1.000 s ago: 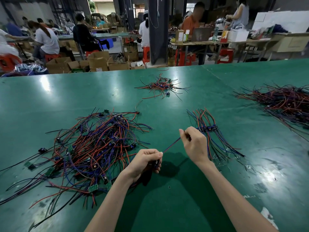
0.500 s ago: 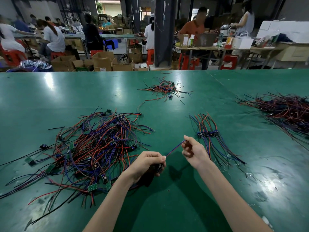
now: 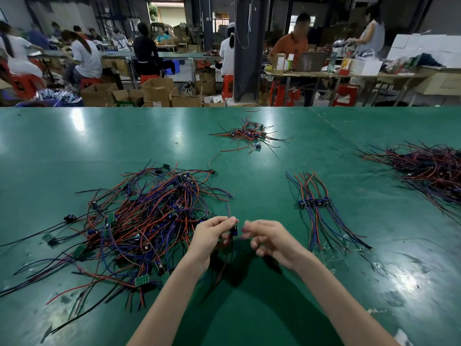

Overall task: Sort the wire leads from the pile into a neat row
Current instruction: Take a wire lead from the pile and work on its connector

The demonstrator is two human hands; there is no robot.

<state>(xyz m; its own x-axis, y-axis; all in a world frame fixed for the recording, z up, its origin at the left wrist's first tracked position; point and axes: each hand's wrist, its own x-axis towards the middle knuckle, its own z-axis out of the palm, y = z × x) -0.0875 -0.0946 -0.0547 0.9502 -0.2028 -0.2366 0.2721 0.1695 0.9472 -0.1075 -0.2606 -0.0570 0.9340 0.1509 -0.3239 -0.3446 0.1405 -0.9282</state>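
Observation:
A big tangled pile of red, blue and black wire leads [image 3: 149, 221] with small green boards lies left of centre on the green table [image 3: 262, 308]. To the right lies a short row of sorted leads [image 3: 315, 203], their blue parts side by side. My left hand [image 3: 212, 237] pinches one lead [image 3: 233, 231] by its small blue part just above the table, and the lead's wires hang below the hand. My right hand [image 3: 270, 239] hovers just right of it, blurred, fingers loosely curled with nothing seen in them.
A small heap of leads [image 3: 249, 136] lies at the table's far middle and a large dark heap [image 3: 434, 171] at the right edge. Behind the table sit people at other benches, cardboard boxes [image 3: 159, 92] and a dark pillar [image 3: 247, 46].
My right hand let go of the wire it was drawing out to the right and came back close to my left hand. My left hand rose a little, still pinching the lead.

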